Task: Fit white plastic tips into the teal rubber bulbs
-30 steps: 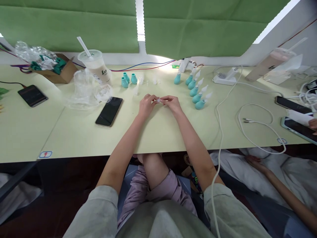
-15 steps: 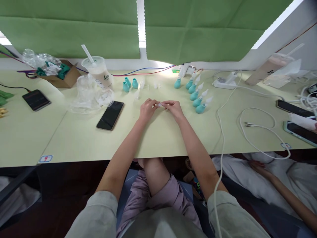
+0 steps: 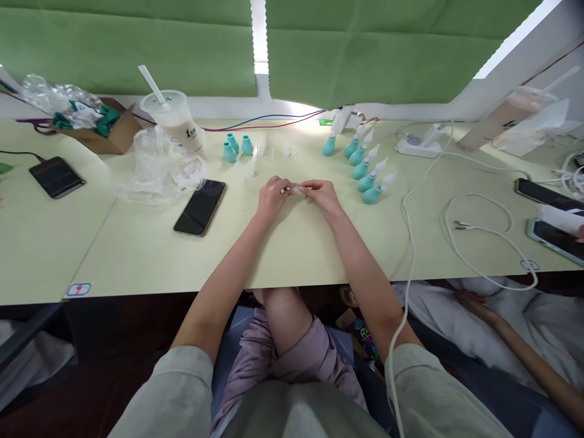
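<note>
My left hand (image 3: 272, 196) and my right hand (image 3: 323, 193) meet above the pale yellow-green surface (image 3: 292, 255), each pinching with thumb and fingertips at a tiny whitish translucent piece (image 3: 295, 189) that sits between them. I judge it to be feather-light, probably smooth plastic, stiff enough to keep its shape yet thin-walled, so it could slip or dent under a hard squeeze; its opposite ends look the best places to hold, with fingertips only. My fingers cover most of it, so I can't make out its exact shape, or whether it is one part or two. Beyond my left hand lie small loose clear pieces (image 3: 286, 149), too faint against the surface to count surely, and near them stand three round teal bulbs with bare, uncapped necks (image 3: 229, 152). To the right are six teal bulbs with pointed whitish tips (image 3: 372, 194); the farther ones partly overlap, and their tips blur together. These bulbs look soft and rubbery, probably easiest to grip around the belly.
</note>
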`<state>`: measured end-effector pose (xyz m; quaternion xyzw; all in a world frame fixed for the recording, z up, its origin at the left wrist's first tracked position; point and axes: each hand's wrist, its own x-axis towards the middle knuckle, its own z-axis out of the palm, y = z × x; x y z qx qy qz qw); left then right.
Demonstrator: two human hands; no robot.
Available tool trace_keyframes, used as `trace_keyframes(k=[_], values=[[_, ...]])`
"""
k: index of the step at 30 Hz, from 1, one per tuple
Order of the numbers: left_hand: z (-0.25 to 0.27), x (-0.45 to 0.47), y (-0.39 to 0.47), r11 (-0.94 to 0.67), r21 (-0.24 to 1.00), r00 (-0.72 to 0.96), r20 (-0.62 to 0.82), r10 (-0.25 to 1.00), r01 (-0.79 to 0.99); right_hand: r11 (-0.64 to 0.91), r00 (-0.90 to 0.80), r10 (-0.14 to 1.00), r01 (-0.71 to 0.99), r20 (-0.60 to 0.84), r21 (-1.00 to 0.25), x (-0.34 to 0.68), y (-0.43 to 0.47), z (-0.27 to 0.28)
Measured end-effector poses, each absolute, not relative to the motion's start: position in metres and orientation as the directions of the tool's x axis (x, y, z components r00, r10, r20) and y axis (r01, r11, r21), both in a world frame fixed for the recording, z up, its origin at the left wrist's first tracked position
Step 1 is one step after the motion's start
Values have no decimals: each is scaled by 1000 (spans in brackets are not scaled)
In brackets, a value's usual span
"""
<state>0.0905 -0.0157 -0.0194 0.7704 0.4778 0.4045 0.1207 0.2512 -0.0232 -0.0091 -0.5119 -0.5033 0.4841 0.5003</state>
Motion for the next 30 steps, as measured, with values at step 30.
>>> trace_keyframes(k=[30], values=[[-20,96,-19,-681,495,90,770,631,540,-335,-264,930,-318,-257,-887,252,-31,10]])
